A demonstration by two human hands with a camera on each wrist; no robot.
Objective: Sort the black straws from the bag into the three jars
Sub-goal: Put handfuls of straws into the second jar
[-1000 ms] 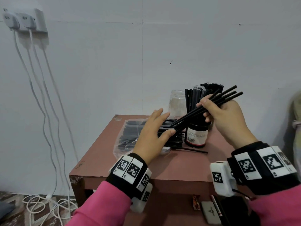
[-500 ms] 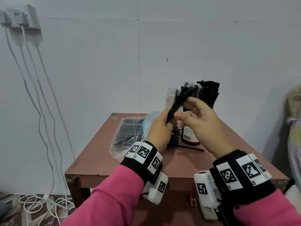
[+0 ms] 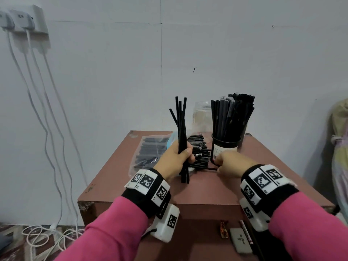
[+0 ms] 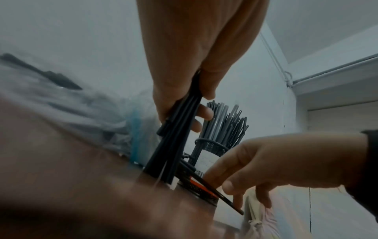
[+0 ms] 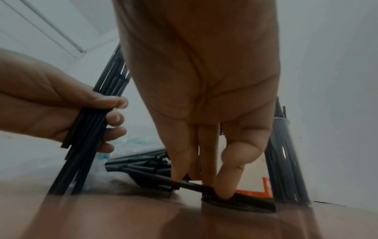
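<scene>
- While its lower ends rest on the counter point(image 3: 216, 187), a bundle of about five black straws point(image 3: 181, 129) stands nearly upright in the left hand point(image 3: 176, 159), whose grip is curled tight round the bundle's lower half; the tops fan apart a little.
- At three o'clock of that bundle, a single black straw point(image 3: 208, 168) lies flat on the counter, and the right hand point(image 3: 230, 163) bends down over it, thumb and fingertips point(image 5: 229, 192) pinching its near end.
- Just behind the two hands lies a loose heap of straws point(image 3: 198, 147), too many to count, their cut ends facing the viewer.
- At nine o'clock of the heap sits the clear plastic bag point(image 3: 148, 153), lying flat with more dark straws inside; a blue strip shows at its mouth.
- Jars: only two show clearly. A dark, labelled jar point(image 3: 225, 149) at one o'clock of the right hand is packed full of upright straws. A clear jar point(image 3: 202, 114) stands behind, at eleven o'clock of the dark one. A second cluster of straws stands behind the dark jar; what holds it is hidden.
- On the wall at ten o'clock, a white power strip point(image 3: 24, 19) carries two plugs, with three white cables point(image 3: 47, 102) hanging to the floor.
- Below the counter's front edge lie a few small items, too unclear to name.
</scene>
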